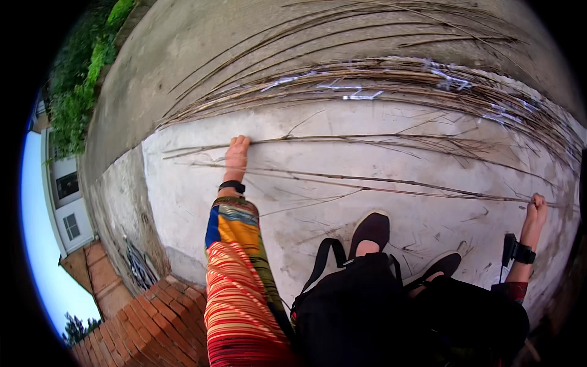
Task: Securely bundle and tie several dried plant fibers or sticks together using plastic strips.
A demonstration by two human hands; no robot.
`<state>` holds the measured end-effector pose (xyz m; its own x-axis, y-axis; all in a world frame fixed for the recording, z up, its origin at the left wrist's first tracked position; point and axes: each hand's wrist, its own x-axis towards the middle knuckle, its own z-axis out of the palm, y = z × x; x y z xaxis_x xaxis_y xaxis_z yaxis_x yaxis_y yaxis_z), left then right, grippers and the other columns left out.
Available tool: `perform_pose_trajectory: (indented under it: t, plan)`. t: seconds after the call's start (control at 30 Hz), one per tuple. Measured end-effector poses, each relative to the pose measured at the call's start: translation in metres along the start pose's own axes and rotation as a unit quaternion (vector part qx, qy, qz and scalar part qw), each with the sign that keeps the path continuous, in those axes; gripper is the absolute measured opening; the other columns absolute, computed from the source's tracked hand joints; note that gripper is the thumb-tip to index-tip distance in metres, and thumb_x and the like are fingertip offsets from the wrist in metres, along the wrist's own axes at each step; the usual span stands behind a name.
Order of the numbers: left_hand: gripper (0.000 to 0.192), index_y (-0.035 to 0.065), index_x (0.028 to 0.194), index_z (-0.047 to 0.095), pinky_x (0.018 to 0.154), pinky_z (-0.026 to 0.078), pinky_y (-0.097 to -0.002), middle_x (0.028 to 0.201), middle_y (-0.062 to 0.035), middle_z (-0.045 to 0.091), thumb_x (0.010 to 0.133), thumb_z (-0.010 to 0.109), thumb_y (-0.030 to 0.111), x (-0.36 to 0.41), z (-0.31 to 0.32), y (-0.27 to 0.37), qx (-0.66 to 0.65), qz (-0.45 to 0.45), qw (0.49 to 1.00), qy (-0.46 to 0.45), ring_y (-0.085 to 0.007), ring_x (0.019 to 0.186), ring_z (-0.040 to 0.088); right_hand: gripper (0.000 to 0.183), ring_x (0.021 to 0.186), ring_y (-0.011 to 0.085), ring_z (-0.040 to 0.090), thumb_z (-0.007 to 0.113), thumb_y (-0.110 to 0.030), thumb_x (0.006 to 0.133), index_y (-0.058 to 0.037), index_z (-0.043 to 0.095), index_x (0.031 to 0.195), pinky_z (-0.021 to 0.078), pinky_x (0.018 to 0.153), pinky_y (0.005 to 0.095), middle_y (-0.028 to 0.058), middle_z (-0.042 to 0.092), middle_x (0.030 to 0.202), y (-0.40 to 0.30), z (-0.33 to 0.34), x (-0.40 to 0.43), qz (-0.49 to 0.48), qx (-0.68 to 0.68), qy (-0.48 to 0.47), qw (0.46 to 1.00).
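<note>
My left hand (237, 152), with a black band at its wrist, is closed around the thin end of some dry branched stalks (339, 137) lying across the pale concrete. Far to the right, my right hand (536, 210) grips a second small group of long dry stalks (394, 181) near one end. Those stalks stretch leftward in front of my feet, and their thin tips cross my left wrist. Side twigs fan out from both groups. The fingertips of both hands are partly hidden.
Beyond my hands lies a long pile of dry stalks (284, 91) with white strips (364, 95) among it. More loose stalks (330, 40) rest on rougher ground behind. My dark shoes (372, 231) stand on the concrete slab (183, 192). A red brick structure (156, 321) rises at lower left.
</note>
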<state>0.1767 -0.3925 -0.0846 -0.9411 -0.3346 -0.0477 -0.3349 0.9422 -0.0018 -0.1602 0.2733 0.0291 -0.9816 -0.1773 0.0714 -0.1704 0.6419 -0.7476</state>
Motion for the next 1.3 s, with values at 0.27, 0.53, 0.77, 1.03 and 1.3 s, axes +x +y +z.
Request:
perform_pose_trajectory:
  t: [0.27,0.53,0.77,1.03,1.3]
  plan:
    - [0.015,-0.0015,0.092,0.053,0.074,0.041,-0.0392,0.090,-0.0173,0.052,0.082,0.043,0.003,-0.061,0.005,-0.084,0.018,-0.006,1.000,0.023,-0.0342,0.085,0.049,0.019,0.042,0.0128,0.033,0.039,-0.012,0.089,-0.0029,0.041,0.073,0.0251,0.036,0.0265,0.0043,0.039,0.058,0.023,0.108,0.033,0.304,0.557,0.328,0.699]
    - [0.027,-0.0018,0.102,0.057,0.080,0.043,-0.0397,0.097,-0.0199,0.058,0.090,0.038,0.013,-0.033,0.006,-0.039,-0.024,-0.008,0.997,-0.077,-0.0353,0.090,0.051,0.018,0.045,0.0099,0.030,0.039,-0.013,0.089,-0.0047,0.040,0.074,0.0249,0.037,0.0246,0.0014,0.037,0.062,0.004,0.084,0.035,0.312,0.569,0.352,0.674]
    - [0.026,-0.0008,0.098,0.059,0.075,0.044,-0.0418,0.092,-0.0192,0.058,0.090,0.040,0.016,-0.053,0.011,-0.071,-0.025,0.039,0.999,0.003,-0.0354,0.086,0.052,0.023,0.046,0.0073,0.022,0.034,-0.007,0.091,-0.0098,0.033,0.068,0.0206,0.040,0.0223,-0.0027,0.028,0.059,0.019,0.093,0.045,0.323,0.592,0.318,0.666]
    - [0.023,0.0002,0.098,0.057,0.073,0.045,-0.0414,0.092,-0.0177,0.058,0.090,0.040,0.013,-0.049,0.018,-0.065,0.036,0.003,0.999,-0.019,-0.0345,0.083,0.054,0.017,0.048,0.0094,0.027,0.036,-0.004,0.086,-0.0069,0.038,0.070,0.0255,0.041,0.0242,-0.0006,0.034,0.062,0.067,0.103,0.044,0.337,0.628,0.282,0.643]
    - [0.017,-0.0012,0.095,0.052,0.074,0.041,-0.0392,0.092,-0.0176,0.051,0.081,0.044,0.006,-0.038,0.027,-0.065,-0.074,-0.063,0.995,-0.020,-0.0335,0.084,0.050,0.014,0.049,0.0108,0.032,0.041,-0.003,0.080,-0.0057,0.045,0.067,0.0284,0.042,0.0265,-0.0010,0.037,0.058,0.058,0.076,0.060,0.339,0.549,0.235,0.727]
